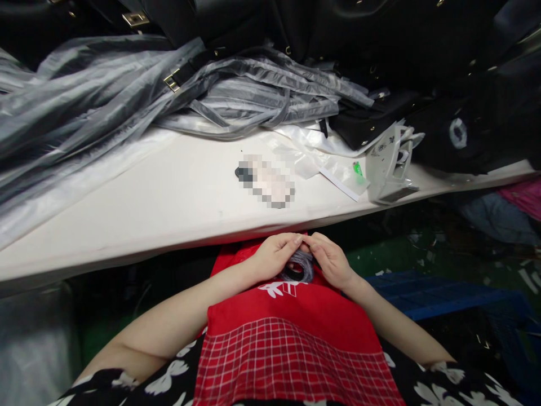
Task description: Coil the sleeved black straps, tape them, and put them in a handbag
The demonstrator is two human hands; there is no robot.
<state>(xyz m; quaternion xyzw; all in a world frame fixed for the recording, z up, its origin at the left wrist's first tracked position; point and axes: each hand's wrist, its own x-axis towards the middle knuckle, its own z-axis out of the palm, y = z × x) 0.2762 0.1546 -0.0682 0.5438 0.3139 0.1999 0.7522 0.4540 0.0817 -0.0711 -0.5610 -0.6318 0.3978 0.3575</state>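
Low in the view, both my hands meet in front of the red apron, just below the table's front edge. My left hand is closed around the left side of a greyish, ring-shaped roll of tape with a dark middle. From the other side my right hand is closed too, its thumb and fingertips pinched at the roll's upper edge against the left fingertips. What lies between the fingertips is too small to make out.
On the white table lies a blurred-out, phone-shaped item. Plastic-wrapped straps with gold buckles and black bags fill the back. A white holder stands at right beside clear plastic. Below right is a blue crate.
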